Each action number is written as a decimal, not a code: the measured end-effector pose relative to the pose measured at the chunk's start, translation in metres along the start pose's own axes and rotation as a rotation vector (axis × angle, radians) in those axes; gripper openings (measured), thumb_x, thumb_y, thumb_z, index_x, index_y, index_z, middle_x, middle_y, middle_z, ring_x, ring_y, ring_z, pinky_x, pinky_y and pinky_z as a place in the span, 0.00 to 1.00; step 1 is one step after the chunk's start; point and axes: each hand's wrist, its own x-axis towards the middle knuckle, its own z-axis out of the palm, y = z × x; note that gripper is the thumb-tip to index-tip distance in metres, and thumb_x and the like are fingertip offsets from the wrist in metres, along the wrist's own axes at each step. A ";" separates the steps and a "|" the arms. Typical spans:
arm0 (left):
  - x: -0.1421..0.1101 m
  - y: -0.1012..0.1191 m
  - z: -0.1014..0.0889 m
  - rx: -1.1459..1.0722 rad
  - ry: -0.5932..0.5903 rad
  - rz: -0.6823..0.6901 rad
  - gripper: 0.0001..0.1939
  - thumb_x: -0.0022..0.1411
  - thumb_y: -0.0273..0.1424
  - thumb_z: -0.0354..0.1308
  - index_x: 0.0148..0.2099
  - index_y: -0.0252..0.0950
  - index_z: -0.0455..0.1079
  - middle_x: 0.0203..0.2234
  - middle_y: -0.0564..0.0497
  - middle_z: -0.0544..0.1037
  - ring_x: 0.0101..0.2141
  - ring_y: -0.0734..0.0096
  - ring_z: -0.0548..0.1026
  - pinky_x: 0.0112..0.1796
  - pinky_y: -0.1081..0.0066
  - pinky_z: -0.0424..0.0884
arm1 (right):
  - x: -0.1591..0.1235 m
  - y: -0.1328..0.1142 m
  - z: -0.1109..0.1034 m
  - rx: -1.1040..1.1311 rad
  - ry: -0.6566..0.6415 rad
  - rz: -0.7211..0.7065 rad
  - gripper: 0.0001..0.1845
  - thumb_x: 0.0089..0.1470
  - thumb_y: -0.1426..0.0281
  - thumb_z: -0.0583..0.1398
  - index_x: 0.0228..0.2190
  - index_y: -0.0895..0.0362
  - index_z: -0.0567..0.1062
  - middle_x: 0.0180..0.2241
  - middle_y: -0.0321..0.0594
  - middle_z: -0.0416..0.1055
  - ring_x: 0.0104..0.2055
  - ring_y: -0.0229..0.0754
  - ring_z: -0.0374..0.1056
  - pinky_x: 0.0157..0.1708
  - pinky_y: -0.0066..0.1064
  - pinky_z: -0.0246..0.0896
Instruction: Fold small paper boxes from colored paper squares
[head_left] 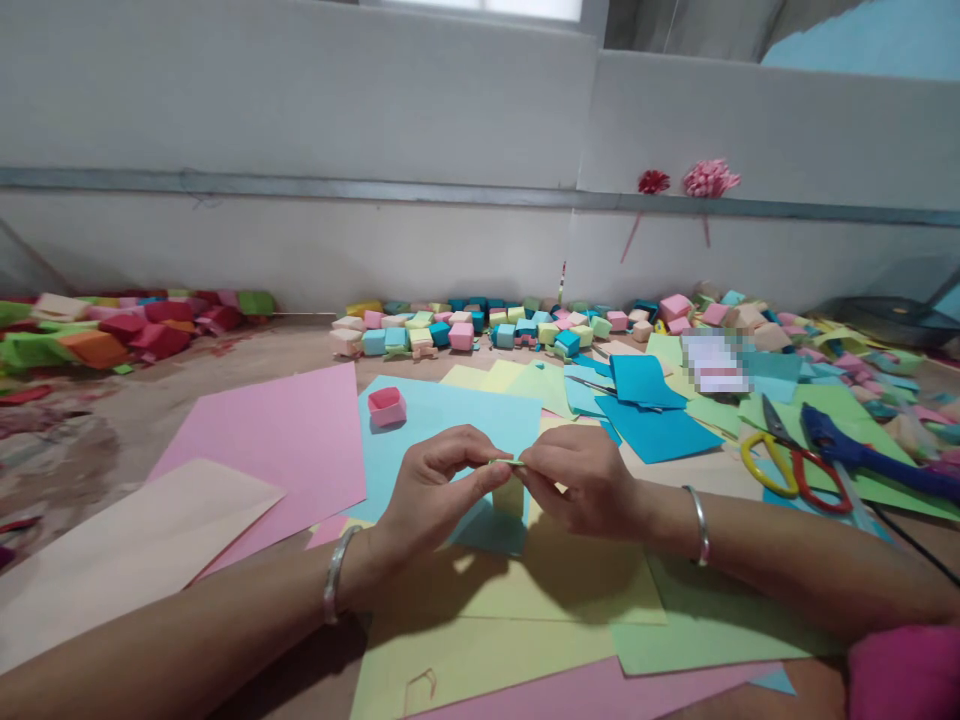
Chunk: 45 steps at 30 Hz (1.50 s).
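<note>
My left hand [435,490] and my right hand [581,480] meet at the middle of the view, both pinched on a small folded piece of light green paper [508,463] held edge-on between the fingertips. Each wrist wears a silver bangle. Beneath the hands lie a light blue sheet [457,420] and yellow sheets [525,600]. A small pink paper box [387,406] sits on the light blue sheet, just beyond my left hand.
Large pink [285,440] and peach [127,550] sheets lie to the left. Blue squares [649,400], scissors with yellow and red handles [787,460] and a blue glue gun [862,450] lie to the right. Several paper boxes [480,325] line the wall; red and green ones [112,330] are piled left.
</note>
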 end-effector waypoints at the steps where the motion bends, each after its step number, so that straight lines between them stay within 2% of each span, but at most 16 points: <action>1: 0.000 0.000 -0.001 -0.025 -0.001 -0.003 0.04 0.59 0.30 0.62 0.33 0.37 0.77 0.28 0.50 0.75 0.31 0.71 0.73 0.32 0.72 0.68 | 0.001 0.000 -0.001 0.026 -0.005 0.007 0.14 0.56 0.74 0.55 0.19 0.56 0.65 0.18 0.32 0.58 0.22 0.34 0.50 0.23 0.30 0.42; 5: -0.002 -0.002 -0.003 -0.129 0.019 0.021 0.04 0.62 0.29 0.60 0.41 0.39 0.72 0.33 0.50 0.73 0.35 0.70 0.72 0.36 0.70 0.69 | 0.002 0.003 -0.003 0.153 -0.013 0.039 0.11 0.54 0.75 0.55 0.21 0.57 0.67 0.17 0.31 0.57 0.21 0.33 0.50 0.22 0.29 0.43; 8: -0.001 -0.003 -0.003 -0.044 -0.015 0.098 0.02 0.61 0.28 0.60 0.36 0.37 0.69 0.31 0.50 0.70 0.34 0.70 0.70 0.36 0.69 0.67 | 0.002 0.005 -0.003 0.191 0.001 0.054 0.09 0.53 0.76 0.56 0.22 0.58 0.68 0.17 0.31 0.58 0.21 0.33 0.50 0.22 0.28 0.43; 10: 0.000 -0.002 -0.002 0.040 -0.001 0.129 0.04 0.60 0.27 0.60 0.33 0.36 0.67 0.29 0.51 0.69 0.32 0.72 0.68 0.34 0.70 0.66 | 0.002 0.005 -0.002 0.194 0.000 0.040 0.09 0.54 0.76 0.56 0.22 0.58 0.68 0.17 0.31 0.57 0.21 0.33 0.50 0.22 0.28 0.43; 13: 0.002 0.001 -0.001 0.089 0.030 0.117 0.05 0.60 0.27 0.60 0.33 0.36 0.66 0.28 0.52 0.68 0.30 0.73 0.67 0.32 0.71 0.64 | 0.001 0.006 -0.001 0.189 -0.005 0.018 0.10 0.54 0.76 0.56 0.22 0.57 0.68 0.18 0.32 0.58 0.22 0.34 0.51 0.23 0.29 0.43; 17: 0.001 0.004 0.000 0.139 -0.008 0.108 0.08 0.63 0.30 0.58 0.31 0.36 0.66 0.25 0.53 0.67 0.27 0.74 0.65 0.30 0.71 0.63 | 0.002 0.006 -0.002 0.166 -0.003 0.007 0.10 0.55 0.75 0.55 0.22 0.57 0.68 0.18 0.33 0.59 0.22 0.34 0.52 0.23 0.29 0.44; 19: 0.001 0.004 0.000 0.110 -0.016 0.078 0.09 0.64 0.32 0.57 0.30 0.36 0.65 0.25 0.53 0.66 0.27 0.74 0.63 0.29 0.71 0.61 | 0.003 0.005 -0.004 0.158 -0.006 0.005 0.10 0.55 0.75 0.55 0.22 0.57 0.68 0.18 0.33 0.60 0.22 0.34 0.52 0.23 0.29 0.44; 22: 0.003 0.000 -0.001 -0.042 0.003 -0.064 0.12 0.65 0.36 0.56 0.31 0.36 0.64 0.24 0.54 0.64 0.26 0.74 0.61 0.27 0.72 0.60 | 0.005 0.004 -0.006 0.174 -0.001 0.026 0.09 0.54 0.75 0.55 0.22 0.57 0.68 0.18 0.33 0.59 0.22 0.34 0.52 0.22 0.28 0.45; 25: 0.005 -0.005 -0.003 -0.171 0.117 -0.146 0.13 0.66 0.39 0.54 0.31 0.37 0.62 0.24 0.55 0.61 0.26 0.74 0.60 0.27 0.73 0.60 | 0.006 0.003 -0.008 0.217 0.015 0.075 0.08 0.52 0.77 0.56 0.22 0.58 0.68 0.18 0.32 0.59 0.21 0.33 0.52 0.22 0.27 0.45; 27: 0.005 -0.006 -0.004 -0.185 0.146 -0.102 0.11 0.64 0.39 0.56 0.34 0.37 0.64 0.26 0.55 0.63 0.27 0.74 0.61 0.28 0.73 0.60 | 0.007 0.003 -0.009 0.240 0.037 0.094 0.08 0.51 0.77 0.57 0.22 0.58 0.68 0.18 0.32 0.59 0.21 0.32 0.52 0.22 0.26 0.46; 29: 0.003 -0.005 -0.004 -0.139 0.065 -0.027 0.10 0.62 0.38 0.59 0.37 0.37 0.66 0.28 0.53 0.65 0.29 0.73 0.63 0.30 0.72 0.62 | 0.007 0.003 -0.009 0.256 0.063 0.096 0.08 0.51 0.78 0.57 0.22 0.58 0.69 0.18 0.32 0.60 0.21 0.32 0.53 0.22 0.26 0.47; 32: 0.000 -0.004 -0.001 -0.009 -0.034 0.067 0.08 0.59 0.33 0.62 0.34 0.36 0.66 0.29 0.52 0.67 0.30 0.72 0.65 0.31 0.71 0.63 | 0.006 0.004 -0.007 0.275 0.072 0.091 0.08 0.53 0.77 0.56 0.24 0.58 0.71 0.19 0.33 0.63 0.22 0.33 0.55 0.22 0.26 0.49; 37: 0.000 -0.006 0.001 0.089 0.028 0.137 0.07 0.60 0.27 0.59 0.31 0.36 0.65 0.26 0.53 0.67 0.27 0.74 0.66 0.28 0.72 0.64 | 0.005 0.005 -0.005 0.237 0.059 0.039 0.08 0.57 0.75 0.56 0.27 0.59 0.73 0.21 0.38 0.69 0.23 0.35 0.61 0.23 0.27 0.54; 40: 0.000 -0.007 0.001 0.124 0.045 0.247 0.06 0.60 0.25 0.59 0.33 0.37 0.64 0.27 0.53 0.67 0.28 0.72 0.67 0.29 0.71 0.66 | 0.005 0.007 -0.003 0.154 0.052 -0.010 0.09 0.58 0.74 0.55 0.28 0.59 0.73 0.21 0.38 0.69 0.23 0.35 0.61 0.23 0.28 0.53; 45: -0.001 -0.003 -0.001 0.343 0.029 0.421 0.07 0.61 0.21 0.57 0.34 0.38 0.64 0.27 0.53 0.70 0.29 0.73 0.69 0.30 0.71 0.69 | 0.003 0.008 0.000 0.045 0.048 -0.063 0.11 0.60 0.73 0.53 0.28 0.58 0.72 0.21 0.38 0.69 0.23 0.36 0.60 0.23 0.30 0.49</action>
